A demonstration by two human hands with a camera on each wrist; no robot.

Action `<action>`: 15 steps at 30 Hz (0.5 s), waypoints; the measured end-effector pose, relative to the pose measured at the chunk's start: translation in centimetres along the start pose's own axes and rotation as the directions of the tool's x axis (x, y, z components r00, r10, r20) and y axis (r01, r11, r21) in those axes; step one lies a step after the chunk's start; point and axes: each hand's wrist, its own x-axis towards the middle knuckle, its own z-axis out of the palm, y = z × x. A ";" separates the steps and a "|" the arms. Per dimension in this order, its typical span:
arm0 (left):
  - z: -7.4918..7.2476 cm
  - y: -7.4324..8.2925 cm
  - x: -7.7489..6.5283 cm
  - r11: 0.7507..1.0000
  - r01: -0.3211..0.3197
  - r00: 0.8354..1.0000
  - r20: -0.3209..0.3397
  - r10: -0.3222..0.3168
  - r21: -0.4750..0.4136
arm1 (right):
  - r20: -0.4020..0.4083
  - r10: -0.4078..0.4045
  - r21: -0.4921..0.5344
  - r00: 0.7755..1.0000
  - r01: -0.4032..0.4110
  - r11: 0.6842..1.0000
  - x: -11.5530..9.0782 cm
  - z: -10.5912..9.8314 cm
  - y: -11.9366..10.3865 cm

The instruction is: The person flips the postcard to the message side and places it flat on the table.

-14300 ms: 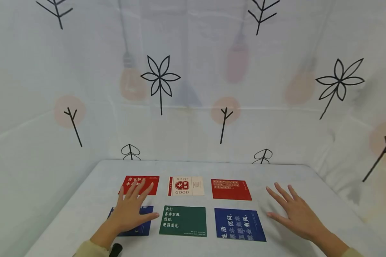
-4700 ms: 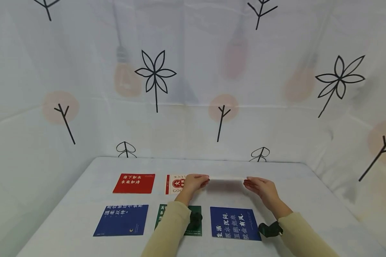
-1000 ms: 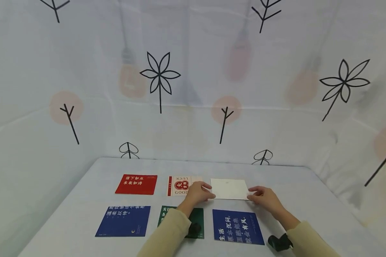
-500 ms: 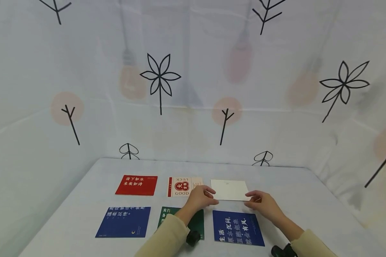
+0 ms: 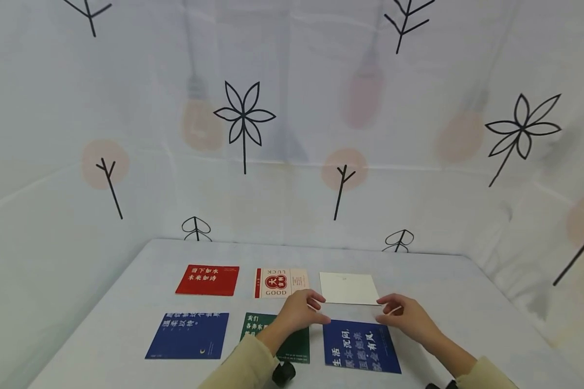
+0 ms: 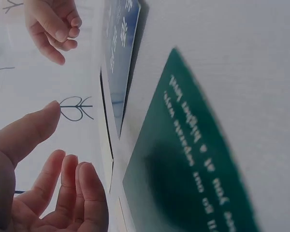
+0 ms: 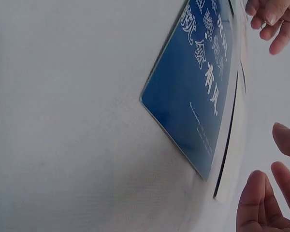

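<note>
Left hand (image 5: 299, 310) and right hand (image 5: 406, 317): fingers relaxed, parted from thumbs, holding nothing. White card (image 5: 349, 288): flat just beyond the fingertips, far row, right end. Risk: the left sleeve (image 5: 243, 364), if lowered, could drag the green card (image 5: 297, 348) beneath that arm askew. Count: hands, two; white card, one; green, one; blue cards (image 5: 187, 336), two; red card (image 5: 207, 280), one; cream card (image 5: 280, 281), one.

White rectangular card (image 5: 349, 288), flat at back row's right end
</note>
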 end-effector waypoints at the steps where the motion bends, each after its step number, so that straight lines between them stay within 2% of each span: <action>1: -0.1 0.0 -0.2 1.000 -0.002 1.000 0.006 0.002 0.002 | 0.006 0.004 0.002 1.000 -0.004 1.000 -0.1 0.0 0.0; 9: -0.1 -0.2 -1.1 0.999 -0.022 0.997 0.072 0.020 0.032 | 0.033 0.049 0.018 0.998 -0.050 0.999 -0.7 0.4 0.2; 15: 0.2 -0.6 -1.2 0.995 -0.026 0.993 0.116 0.015 0.096 | 0.071 0.069 0.046 0.995 -0.072 0.996 -1.1 0.7 0.7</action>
